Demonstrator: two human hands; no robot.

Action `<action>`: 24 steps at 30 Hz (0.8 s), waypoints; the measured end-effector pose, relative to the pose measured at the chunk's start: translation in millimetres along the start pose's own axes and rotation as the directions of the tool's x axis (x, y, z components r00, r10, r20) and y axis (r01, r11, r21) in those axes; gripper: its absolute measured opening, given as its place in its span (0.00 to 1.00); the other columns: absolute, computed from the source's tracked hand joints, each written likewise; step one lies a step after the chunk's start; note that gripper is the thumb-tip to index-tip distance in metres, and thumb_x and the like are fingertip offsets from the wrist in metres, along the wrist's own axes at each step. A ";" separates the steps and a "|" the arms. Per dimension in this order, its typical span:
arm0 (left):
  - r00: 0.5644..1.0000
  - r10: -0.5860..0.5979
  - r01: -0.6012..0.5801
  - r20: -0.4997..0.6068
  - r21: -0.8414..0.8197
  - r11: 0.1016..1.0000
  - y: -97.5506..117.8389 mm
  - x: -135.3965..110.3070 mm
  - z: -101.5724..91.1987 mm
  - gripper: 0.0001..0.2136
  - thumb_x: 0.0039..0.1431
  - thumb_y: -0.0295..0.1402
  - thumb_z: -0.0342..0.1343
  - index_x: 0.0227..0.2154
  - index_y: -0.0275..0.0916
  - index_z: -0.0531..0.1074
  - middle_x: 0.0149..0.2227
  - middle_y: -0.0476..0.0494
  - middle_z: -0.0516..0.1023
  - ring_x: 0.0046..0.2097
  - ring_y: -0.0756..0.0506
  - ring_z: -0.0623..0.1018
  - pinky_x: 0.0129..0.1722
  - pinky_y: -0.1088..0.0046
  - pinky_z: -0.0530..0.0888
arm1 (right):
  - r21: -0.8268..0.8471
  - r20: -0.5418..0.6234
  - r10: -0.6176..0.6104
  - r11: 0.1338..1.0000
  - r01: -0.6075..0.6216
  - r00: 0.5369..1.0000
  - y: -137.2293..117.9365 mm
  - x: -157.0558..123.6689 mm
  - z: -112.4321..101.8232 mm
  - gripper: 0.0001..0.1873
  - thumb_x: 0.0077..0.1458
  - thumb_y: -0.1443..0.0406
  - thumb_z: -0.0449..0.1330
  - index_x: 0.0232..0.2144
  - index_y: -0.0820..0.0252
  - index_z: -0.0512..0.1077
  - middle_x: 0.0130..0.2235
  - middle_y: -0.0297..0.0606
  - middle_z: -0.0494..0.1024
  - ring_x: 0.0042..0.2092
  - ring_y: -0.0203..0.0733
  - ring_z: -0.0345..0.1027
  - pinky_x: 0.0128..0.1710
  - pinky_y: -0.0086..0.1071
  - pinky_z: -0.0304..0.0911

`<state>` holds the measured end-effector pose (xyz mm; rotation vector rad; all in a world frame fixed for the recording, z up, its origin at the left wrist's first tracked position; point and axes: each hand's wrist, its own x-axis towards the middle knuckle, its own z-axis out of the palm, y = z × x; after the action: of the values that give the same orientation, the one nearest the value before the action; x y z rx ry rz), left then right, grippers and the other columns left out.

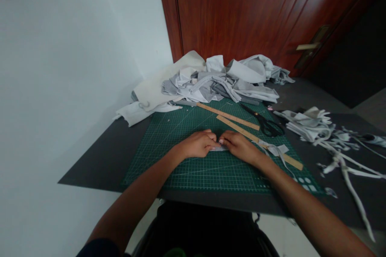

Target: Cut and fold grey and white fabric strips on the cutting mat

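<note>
A small light grey piece of fabric lies low over the green cutting mat, mostly hidden under my fingers. My left hand is closed at its left part, index finger pointing right and pressed down on it. From the other side my right hand pinches the piece, thumb and fingertips close to the left fingertips. Beside my right wrist, fabric scraps and thin strips lie across a wooden ruler. A second wooden ruler lies behind it. Black-handled scissors rest shut at the right.
A heap of grey and white fabric spans the back of the dark table. More folded fabric and tangled strips lie on the right. A white wall rises at left, a wooden door behind.
</note>
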<state>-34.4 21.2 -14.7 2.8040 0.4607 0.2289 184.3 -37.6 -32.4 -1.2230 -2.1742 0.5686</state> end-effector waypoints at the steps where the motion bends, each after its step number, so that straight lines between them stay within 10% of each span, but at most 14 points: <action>1: 1.000 0.001 -0.001 -0.002 0.000 1.000 -0.2 0.1 0.2 0.16 0.64 0.23 0.54 0.47 0.47 0.80 0.37 0.48 0.75 0.42 0.46 0.71 0.44 0.71 0.68 | -0.009 0.001 -0.001 1.000 0.001 1.000 0.2 0.1 0.1 0.12 0.68 0.70 0.53 0.33 0.59 0.73 0.33 0.37 0.72 0.36 0.41 0.69 0.39 0.34 0.61; 24: 1.000 0.009 -0.009 -0.023 -0.019 1.000 -1.7 -0.1 1.8 0.16 0.64 0.23 0.55 0.48 0.46 0.80 0.38 0.48 0.76 0.43 0.46 0.71 0.44 0.71 0.68 | -0.061 -0.037 -0.010 0.998 0.008 0.999 8.5 2.1 4.8 0.11 0.67 0.69 0.54 0.35 0.59 0.75 0.35 0.38 0.74 0.37 0.43 0.70 0.41 0.35 0.63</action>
<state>-34.5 22.3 -17.0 2.7879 0.4490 0.2667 185.6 -32.0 -40.7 -1.2453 -2.1785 0.4755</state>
